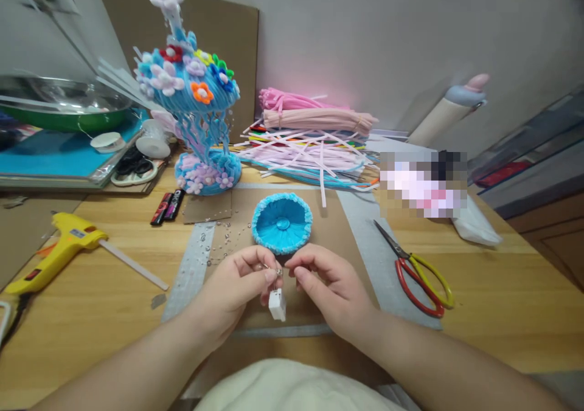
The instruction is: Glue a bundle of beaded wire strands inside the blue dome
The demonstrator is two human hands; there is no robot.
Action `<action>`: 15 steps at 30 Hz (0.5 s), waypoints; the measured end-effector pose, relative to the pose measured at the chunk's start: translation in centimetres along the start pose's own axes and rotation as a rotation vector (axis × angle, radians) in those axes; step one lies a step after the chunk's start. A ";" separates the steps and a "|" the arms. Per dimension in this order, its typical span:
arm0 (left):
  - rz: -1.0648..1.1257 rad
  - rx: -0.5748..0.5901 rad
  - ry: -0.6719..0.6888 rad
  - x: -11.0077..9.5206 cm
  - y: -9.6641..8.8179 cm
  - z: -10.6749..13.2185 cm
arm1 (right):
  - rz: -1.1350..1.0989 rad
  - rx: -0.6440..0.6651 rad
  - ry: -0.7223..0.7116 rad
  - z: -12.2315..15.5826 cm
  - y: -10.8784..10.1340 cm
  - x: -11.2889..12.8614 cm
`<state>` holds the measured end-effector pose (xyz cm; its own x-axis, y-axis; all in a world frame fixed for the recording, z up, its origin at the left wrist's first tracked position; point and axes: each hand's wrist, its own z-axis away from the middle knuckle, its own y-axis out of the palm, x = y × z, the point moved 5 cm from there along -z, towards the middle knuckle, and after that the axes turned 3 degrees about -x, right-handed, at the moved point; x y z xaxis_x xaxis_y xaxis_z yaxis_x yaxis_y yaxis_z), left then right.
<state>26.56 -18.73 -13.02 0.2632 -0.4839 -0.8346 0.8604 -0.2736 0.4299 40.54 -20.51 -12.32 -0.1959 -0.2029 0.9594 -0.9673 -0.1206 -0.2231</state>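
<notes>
My left hand (249, 277) pinches a small shiny bundle of thin wire (279, 272) between thumb and fingers. Below it hangs a small white box (277, 304) that looks like the battery case of a string of lights. My right hand (326, 280) is closed in a pinch close beside the bundle; whatever lies between its fingertips is too fine to make out. Just beyond both hands, a blue fuzzy bowl-shaped piece (281, 224) rests with its hollow side facing me and a round disc at its centre.
A yellow glue gun (61, 250) lies left, scissors (413, 271) right. Behind stand a blue flowered jellyfish-like craft (196, 95) and piled pipe cleaners (310, 134). Two batteries (167, 207) and scattered clear beads (205, 238) lie near the cardboard mat (351, 265).
</notes>
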 end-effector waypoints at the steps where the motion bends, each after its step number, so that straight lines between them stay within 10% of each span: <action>1: -0.014 -0.003 0.013 -0.2 -0.1 0.1 | 0.009 0.000 0.005 -0.1 0.0 0.0; 12: -0.597 -0.296 0.479 -5.2 -2.4 7.7 | 0.038 0.398 0.298 -0.1 5.8 0.4; 15: -0.614 -0.294 0.564 -3.9 -4.3 11.1 | 0.144 0.455 0.027 -1.9 9.9 2.1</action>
<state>16.96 -24.93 -7.78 -0.1730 0.1818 -0.9680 0.9776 -0.0883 -0.1913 30.29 -20.28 -12.20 -0.3327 -0.2240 0.9160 -0.7627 -0.5074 -0.4011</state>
